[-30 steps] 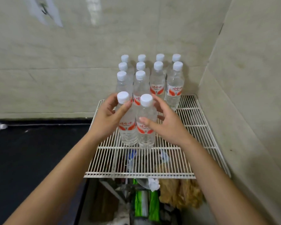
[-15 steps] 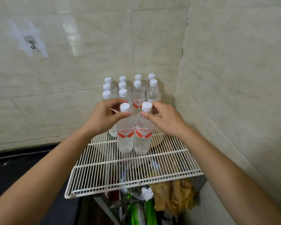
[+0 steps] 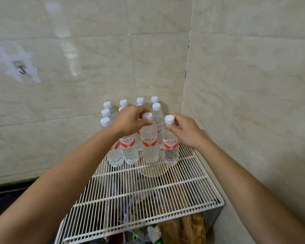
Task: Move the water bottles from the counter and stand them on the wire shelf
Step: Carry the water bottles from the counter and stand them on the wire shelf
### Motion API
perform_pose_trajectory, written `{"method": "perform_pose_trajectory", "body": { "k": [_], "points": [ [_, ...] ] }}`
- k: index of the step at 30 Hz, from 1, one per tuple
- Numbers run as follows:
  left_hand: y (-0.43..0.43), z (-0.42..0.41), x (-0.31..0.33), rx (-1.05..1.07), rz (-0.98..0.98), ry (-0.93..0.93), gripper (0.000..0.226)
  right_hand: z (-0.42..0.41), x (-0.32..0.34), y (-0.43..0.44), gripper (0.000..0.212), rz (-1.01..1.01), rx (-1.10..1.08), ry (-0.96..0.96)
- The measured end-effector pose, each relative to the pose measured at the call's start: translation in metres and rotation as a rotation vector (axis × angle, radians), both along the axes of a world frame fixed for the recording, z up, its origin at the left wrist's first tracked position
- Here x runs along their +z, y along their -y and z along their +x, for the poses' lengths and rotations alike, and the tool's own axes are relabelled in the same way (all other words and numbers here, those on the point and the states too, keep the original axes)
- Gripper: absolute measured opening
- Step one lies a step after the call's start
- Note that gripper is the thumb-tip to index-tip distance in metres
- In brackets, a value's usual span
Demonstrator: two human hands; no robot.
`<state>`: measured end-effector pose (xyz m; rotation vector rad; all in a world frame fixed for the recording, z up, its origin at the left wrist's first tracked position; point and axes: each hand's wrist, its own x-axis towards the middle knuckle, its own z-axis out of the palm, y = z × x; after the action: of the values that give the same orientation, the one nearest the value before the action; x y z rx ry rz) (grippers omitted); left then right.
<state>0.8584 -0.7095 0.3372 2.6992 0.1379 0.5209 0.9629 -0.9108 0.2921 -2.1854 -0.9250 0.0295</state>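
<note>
A white wire shelf [image 3: 148, 194] fills the corner of two tiled walls. Several clear water bottles with white caps and red labels stand in rows at its back [image 3: 113, 152]. My left hand [image 3: 130, 121] pinches the neck of a bottle [image 3: 149, 147] in the front row. My right hand [image 3: 185, 131] holds the neck of the bottle [image 3: 170, 148] at the right end of that row. Both bottles are upright with their bases on the wires, side by side.
Tiled walls close in behind and to the right [image 3: 245, 103]. A pale round object [image 3: 153, 170] shows through the wires under the held bottles. Bags and clutter [image 3: 183, 228] lie below the shelf. A dark counter [image 3: 5, 199] lies at the left.
Both hands have carried their bottles back and to the right, into line with the rows behind. The camera has tilted up, so the shelf sits lower in view.
</note>
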Motion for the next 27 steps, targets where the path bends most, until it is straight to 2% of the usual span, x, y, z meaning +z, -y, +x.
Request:
{"method": "perform_pose_trajectory", "body": {
  "k": [3, 6, 13, 27],
  "points": [
    [-0.014, 0.01, 0.002, 0.057, 0.048, -0.039, 0.027, 0.008, 0.004, -0.018, 0.033, 0.022, 0.01, -0.011],
    [-0.027, 0.015, -0.006, 0.117, -0.016, -0.039, 0.031, 0.01, 0.005, -0.035, 0.033, 0.07, 0.009, -0.073],
    [-0.033, 0.02, -0.037, 0.145, -0.016, 0.076, 0.042, 0.018, -0.008, -0.05, 0.038, 0.045, 0.017, -0.046],
    [-0.034, 0.019, -0.038, 0.158, 0.029, 0.052, 0.045, 0.021, -0.01, -0.058, 0.04, -0.009, -0.006, -0.088]
  ]
}}
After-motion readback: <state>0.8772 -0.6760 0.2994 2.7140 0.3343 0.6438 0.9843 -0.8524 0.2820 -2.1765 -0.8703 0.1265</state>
